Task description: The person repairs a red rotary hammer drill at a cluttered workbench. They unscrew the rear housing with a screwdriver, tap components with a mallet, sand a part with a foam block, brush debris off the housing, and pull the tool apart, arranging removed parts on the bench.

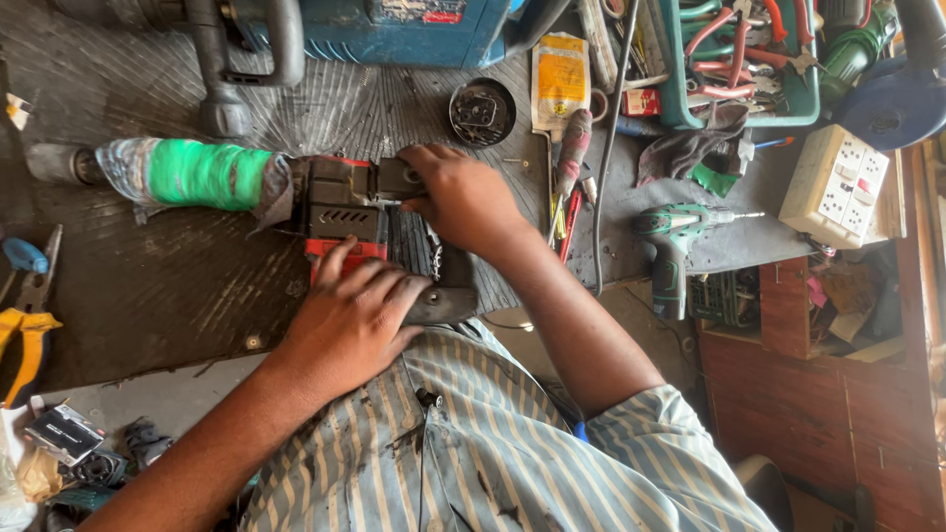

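Observation:
A large power tool (340, 212) with a red and black body lies on the ribbed dark mat, its front end wrapped in green tape (202, 174). My left hand (350, 320) rests flat on the tool's rear handle near my shirt. My right hand (463, 197) grips a black part on the top of the tool's body, fingers curled around it.
A round tin of small parts (482, 111) and a screwdriver (572, 148) lie behind the tool. A green cordless drill (675, 241), a white socket board (838, 187), a green tray of pliers (739, 59) and a blue machine (394, 30) surround it. Yellow-handled pliers (25, 340) lie left.

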The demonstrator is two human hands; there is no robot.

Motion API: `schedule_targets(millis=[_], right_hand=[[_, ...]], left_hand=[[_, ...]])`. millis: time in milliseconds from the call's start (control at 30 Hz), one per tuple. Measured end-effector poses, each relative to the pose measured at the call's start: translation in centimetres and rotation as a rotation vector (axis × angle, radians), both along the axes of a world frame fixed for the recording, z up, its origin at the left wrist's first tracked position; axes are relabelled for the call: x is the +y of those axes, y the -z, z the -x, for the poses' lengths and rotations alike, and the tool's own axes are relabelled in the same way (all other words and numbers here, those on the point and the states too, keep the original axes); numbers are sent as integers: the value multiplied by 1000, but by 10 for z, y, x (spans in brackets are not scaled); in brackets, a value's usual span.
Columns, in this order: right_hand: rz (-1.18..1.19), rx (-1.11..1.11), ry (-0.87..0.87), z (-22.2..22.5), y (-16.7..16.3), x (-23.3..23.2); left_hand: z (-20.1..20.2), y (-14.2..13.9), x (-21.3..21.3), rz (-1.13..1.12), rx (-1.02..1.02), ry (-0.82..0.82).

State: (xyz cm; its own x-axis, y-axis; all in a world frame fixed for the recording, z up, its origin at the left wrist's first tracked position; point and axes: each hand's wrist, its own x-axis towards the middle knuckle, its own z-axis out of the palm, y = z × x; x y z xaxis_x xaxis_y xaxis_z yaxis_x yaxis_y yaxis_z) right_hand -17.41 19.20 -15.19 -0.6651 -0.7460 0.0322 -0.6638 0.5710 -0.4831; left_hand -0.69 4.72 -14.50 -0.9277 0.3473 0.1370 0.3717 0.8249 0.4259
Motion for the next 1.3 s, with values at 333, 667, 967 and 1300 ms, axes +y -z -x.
schedule_targets(millis=[333,667,967,1300], right_hand=[[439,-258,212,21,6,51],[904,-161,-54,0,-4,62],[760,-427,-28,-28,5,42],[488,-157,3,-62,35,69]], left_hand=[[5,-4,13,-1010,-446,-335],[-20,-11,-28,-507,307,-158],[-63,1,-62,-45,442,-131],[-69,62,-181,378,459,-652]])
